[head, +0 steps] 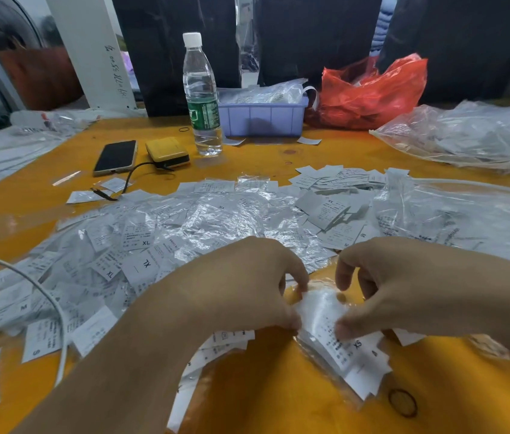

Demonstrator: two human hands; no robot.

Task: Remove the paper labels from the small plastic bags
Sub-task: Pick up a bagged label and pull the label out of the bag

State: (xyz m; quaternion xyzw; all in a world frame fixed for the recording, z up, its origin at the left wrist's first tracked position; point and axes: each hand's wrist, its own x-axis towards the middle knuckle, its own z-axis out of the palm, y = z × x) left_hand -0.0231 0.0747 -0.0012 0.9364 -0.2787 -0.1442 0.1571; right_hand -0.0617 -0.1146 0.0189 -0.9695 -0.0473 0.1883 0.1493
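From the head view, both hands work close to the near edge: the left hand [247, 286] pinches the top corner of a small clear plastic bag [316, 303] stuffed with a wad of white paper size labels [350, 355], and the right hand [404, 286] has its grip pinching the same bag from the other side, thumb pressed on the paper. To do this well I would hold the film taut with the left and draw the whole wad out in one pull, so nothing tears. The orange surface [263, 386] is littered with a heap of emptied bags and loose labels [159, 239]; farther back stand a clear water bottle [201, 95], a black phone [116, 156], a lilac plastic tray [263, 115] and a red plastic bag [369, 92].
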